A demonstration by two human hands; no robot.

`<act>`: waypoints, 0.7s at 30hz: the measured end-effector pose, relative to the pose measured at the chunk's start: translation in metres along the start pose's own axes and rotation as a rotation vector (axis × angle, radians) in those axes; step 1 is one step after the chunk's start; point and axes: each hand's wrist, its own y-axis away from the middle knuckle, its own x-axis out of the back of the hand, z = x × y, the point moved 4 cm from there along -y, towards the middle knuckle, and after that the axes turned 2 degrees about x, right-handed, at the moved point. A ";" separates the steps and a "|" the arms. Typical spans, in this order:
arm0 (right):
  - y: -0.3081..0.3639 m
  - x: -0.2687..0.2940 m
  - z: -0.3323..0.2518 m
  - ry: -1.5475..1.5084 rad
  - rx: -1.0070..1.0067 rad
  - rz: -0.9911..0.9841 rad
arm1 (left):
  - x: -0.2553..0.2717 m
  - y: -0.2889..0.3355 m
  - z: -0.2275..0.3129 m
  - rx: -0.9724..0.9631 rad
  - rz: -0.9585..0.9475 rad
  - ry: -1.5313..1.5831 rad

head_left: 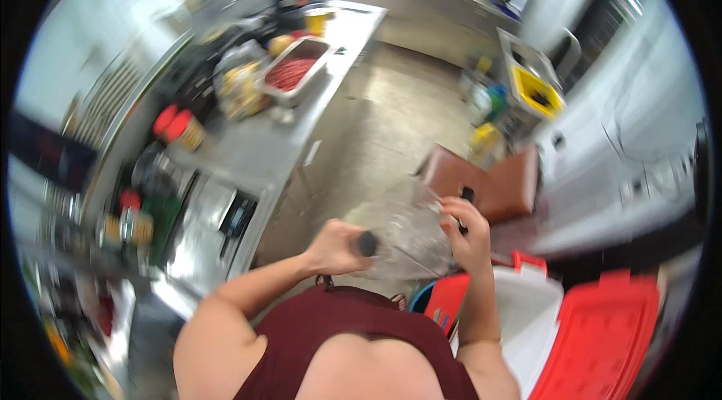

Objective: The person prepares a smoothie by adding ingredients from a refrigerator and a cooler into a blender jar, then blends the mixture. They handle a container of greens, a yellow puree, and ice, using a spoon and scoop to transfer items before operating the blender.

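Holding clear bag (410, 238) spread, apparently for tautness: left hand (335, 247), fingers round dark-ended object (367, 243); right hand (470, 234), fingers pinching bag edge

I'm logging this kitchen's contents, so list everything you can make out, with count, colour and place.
clear plastic bag: 1, transparent, between the hands
dark-ended object: 1, black end, in the left hand; kind unclear
counter: 1, steel-grey, left
tray: 1, silvery, on the counter, red contents
filled bag: 1, clear with yellowish contents, beside the tray
jars: 2, red-lidded, on the counter
chair: 1, brown, ahead-right
cooler: 1, white and red, open, lower right
basin: 1, yellow, upper right
Smaller items: blurred, uncountable
maroon top: 1, maroon, on the person
left hand: 1, around the dark-ended object
right hand: 1, at the bag's edge
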 end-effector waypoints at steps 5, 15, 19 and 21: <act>0.017 0.104 0.042 0.174 -0.270 0.433 | 0.040 0.019 -0.006 0.072 0.173 -0.346; 0.267 0.509 -0.009 1.297 -0.800 1.155 | -0.034 -0.051 -0.008 0.126 0.135 0.257; 0.349 0.628 -0.027 1.500 -1.040 1.030 | -0.070 -0.084 0.007 0.081 0.159 0.393; 0.394 0.681 -0.020 1.461 -1.175 0.941 | -0.083 -0.097 0.017 0.089 0.214 0.419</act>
